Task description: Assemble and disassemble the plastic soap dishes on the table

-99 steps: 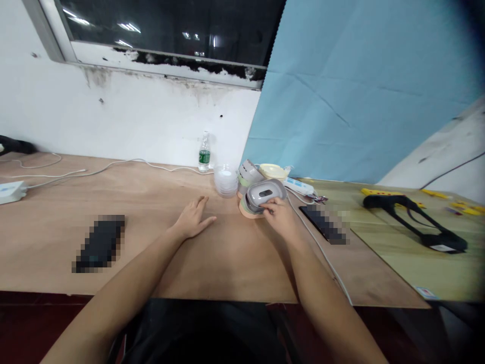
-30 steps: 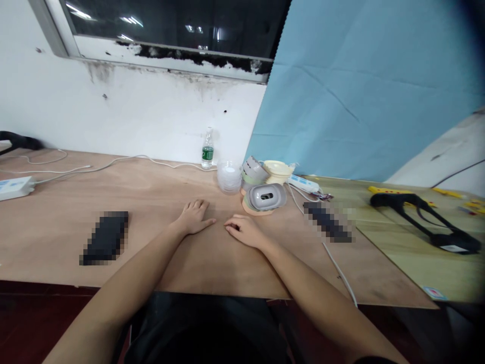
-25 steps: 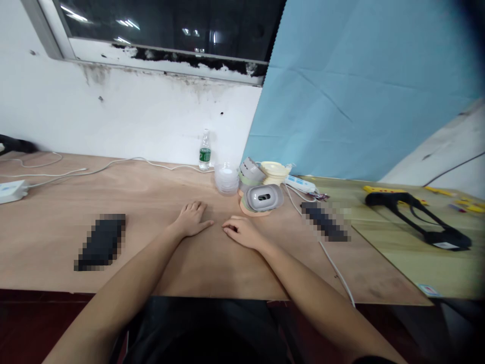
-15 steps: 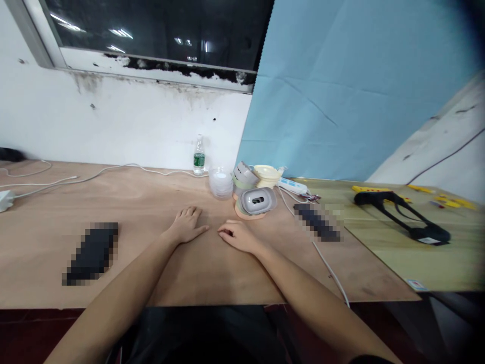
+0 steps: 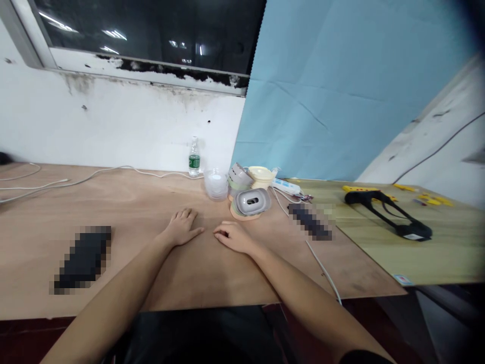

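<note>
My left hand (image 5: 182, 227) lies flat and open on the wooden table (image 5: 151, 253), palm down, holding nothing. My right hand (image 5: 233, 236) rests on the table just to its right, fingers loosely curled with nothing in them. Beyond my right hand stands a stack of shallow dishes with a grey lidded one (image 5: 251, 201) tilted on top. A second stack of grey and green bowls (image 5: 238, 178), a cream bowl (image 5: 260, 175) and a pile of clear plastic cups (image 5: 215, 183) stand behind it.
A water bottle (image 5: 194, 158) stands by the white wall. White cables (image 5: 94, 174) run along the table's back. A blurred dark object (image 5: 81, 259) lies at left, another (image 5: 309, 221) at right by a power strip (image 5: 287, 186). A black strap device (image 5: 394, 215) lies on the right-hand table.
My right hand has left the grey dish and come back to rest on the table beside my left hand. Since then both hands stay still; the view has drifted to the right.
</note>
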The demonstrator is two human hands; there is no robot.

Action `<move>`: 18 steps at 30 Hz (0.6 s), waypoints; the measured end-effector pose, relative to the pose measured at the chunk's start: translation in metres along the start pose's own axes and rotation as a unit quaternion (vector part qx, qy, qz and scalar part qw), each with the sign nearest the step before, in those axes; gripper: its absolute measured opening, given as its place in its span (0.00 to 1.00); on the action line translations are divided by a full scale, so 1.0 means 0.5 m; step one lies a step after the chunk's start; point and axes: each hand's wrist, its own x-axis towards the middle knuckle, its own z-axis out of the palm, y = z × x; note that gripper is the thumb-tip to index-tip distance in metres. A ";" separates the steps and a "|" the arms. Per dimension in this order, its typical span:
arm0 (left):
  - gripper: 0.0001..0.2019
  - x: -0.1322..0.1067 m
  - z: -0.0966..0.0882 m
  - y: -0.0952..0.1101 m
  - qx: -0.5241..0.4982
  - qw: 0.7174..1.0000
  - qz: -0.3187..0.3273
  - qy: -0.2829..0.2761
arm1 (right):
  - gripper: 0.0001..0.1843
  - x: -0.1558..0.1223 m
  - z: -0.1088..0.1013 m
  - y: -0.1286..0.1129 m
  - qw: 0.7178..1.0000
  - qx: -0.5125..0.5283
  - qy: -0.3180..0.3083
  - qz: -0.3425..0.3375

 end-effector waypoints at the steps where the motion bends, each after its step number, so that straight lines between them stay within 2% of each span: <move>1: 0.38 0.000 0.000 0.000 0.000 1.000 0.002 0.001 | 0.09 0.000 0.000 0.000 1.000 0.001 0.002 0.000; 7: 0.36 0.001 0.005 -0.003 -0.001 1.000 0.007 0.007 | 0.10 -0.001 -0.004 -0.004 1.000 0.015 0.011 -0.012; 12: 0.37 0.002 0.007 -0.006 -0.010 1.000 0.009 0.007 | 0.11 -0.007 -0.023 -0.013 0.998 0.031 0.057 -0.021; 14: 0.37 0.002 0.006 -0.006 -0.014 1.000 0.011 0.005 | 0.11 -0.008 -0.041 -0.013 0.994 0.036 0.104 -0.011; 18: 0.39 0.000 0.006 -0.005 -0.015 1.000 0.019 0.000 | 0.10 0.005 -0.107 0.005 0.963 0.026 0.269 0.012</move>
